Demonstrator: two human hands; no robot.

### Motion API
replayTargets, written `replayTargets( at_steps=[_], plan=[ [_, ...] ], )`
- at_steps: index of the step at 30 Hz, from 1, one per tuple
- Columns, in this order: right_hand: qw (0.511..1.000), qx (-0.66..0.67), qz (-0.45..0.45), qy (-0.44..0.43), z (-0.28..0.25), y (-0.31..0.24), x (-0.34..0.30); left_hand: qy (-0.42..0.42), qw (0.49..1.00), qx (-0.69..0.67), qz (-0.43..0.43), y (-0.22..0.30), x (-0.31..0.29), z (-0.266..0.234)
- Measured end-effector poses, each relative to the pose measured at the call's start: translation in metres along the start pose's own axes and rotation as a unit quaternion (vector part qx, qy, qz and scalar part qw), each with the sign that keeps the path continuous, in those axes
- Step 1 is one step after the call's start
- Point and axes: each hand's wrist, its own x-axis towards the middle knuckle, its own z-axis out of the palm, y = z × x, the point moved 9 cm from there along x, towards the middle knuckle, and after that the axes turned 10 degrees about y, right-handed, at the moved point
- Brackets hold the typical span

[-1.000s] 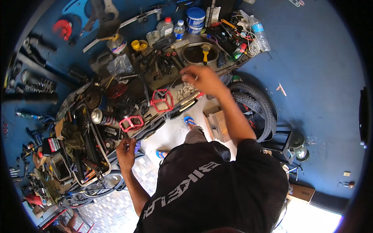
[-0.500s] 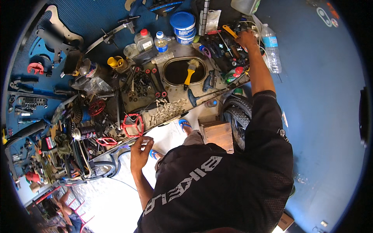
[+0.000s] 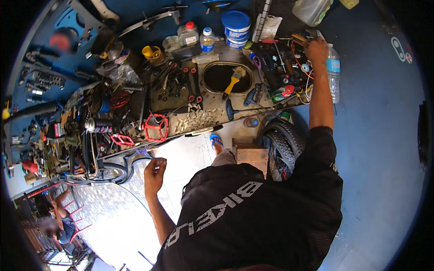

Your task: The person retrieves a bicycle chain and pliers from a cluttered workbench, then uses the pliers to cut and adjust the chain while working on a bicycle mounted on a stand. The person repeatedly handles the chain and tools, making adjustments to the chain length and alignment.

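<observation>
My right hand (image 3: pixel 316 50) reaches over the far right end of the workbench (image 3: pixel 212 103), fingers pointing down among loose tools and cables. A yellow-handled tool (image 3: pixel 299 38) is right beside its fingers. The fingertips are hidden behind the hand, so a grip on anything does not show. My left hand (image 3: pixel 155 175) hovers in front of the bench's near edge, thumb and fingers brought together; whatever may be between them is too small to make out. Past it on the bench edge lies a red bicycle pedal (image 3: pixel 156 128), and a bicycle chain (image 3: pixel 199 121) is spread out beside that.
A paintbrush (image 3: pixel 233 84) rests in an oval basin (image 3: pixel 205 83). Blue-lidded tubs (image 3: pixel 236 34) and small bottles (image 3: pixel 207 41) line the back. At the right stands a clear water bottle (image 3: pixel 333 77). Below the bench are tires (image 3: pixel 285 144) and a wooden box (image 3: pixel 251 158).
The view has shifted, so the bench things appear further right. My right hand stays at the tools by the water bottle, with the yellow handle now lying more level. My left fingers have drawn closer together.
</observation>
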Motion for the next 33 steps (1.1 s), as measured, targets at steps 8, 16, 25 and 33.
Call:
replayTargets(
  at_steps=[8,16,25,33],
  plan=[
    [0.95,0.222,-0.005,0.222,-0.208,-0.024,-0.072,0.08,0.994,-0.064,-0.048,-0.09,-0.113,-0.048],
    [0.898,0.391,-0.104,0.17,-0.278,-0.142,-0.187,0.096,0.993,-0.05,-0.038,-0.149,-0.209,-0.064],
    [0.952,0.238,0.127,0.147,-0.16,-0.013,-0.111,0.068,0.993,-0.059,-0.081,-0.17,-0.207,-0.04],
    [0.966,0.194,0.167,0.02,0.033,0.007,-0.04,0.029,0.999,-0.023,0.005,-0.032,-0.071,0.029]
  ],
)
